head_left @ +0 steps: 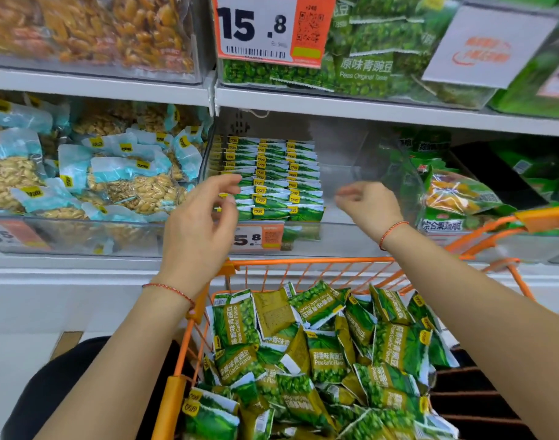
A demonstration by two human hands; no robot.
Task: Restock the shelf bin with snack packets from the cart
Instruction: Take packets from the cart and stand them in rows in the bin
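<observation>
So right under you the orange cart (303, 265) is still loaded with green garlic-pea snack packets (322, 354), a big loose heap, so there's plenty left to move. Your hands are both up past the cart's front rail, at the mouth of the clear shelf bin (341, 230). Left hand (199, 223) has its fingers loosely curled with nothing in them that I can see, hovering right at the left edge of the stacked rows. Right hand (368, 203) is the same deal, fingers bent downward and empty, over the bare right part of the bin.

Inside the bin you've got neat rows of packets (272, 179) lined up on the left and middle, stacked toward the back. The right part looks unfilled, just clear plastic. I'd call it maybe halfway, judging by that gap plus the pile in the cart. Next door are the peanut bags (91, 173) on the left and mixed veggie crisp bags (456, 192) on the right.
</observation>
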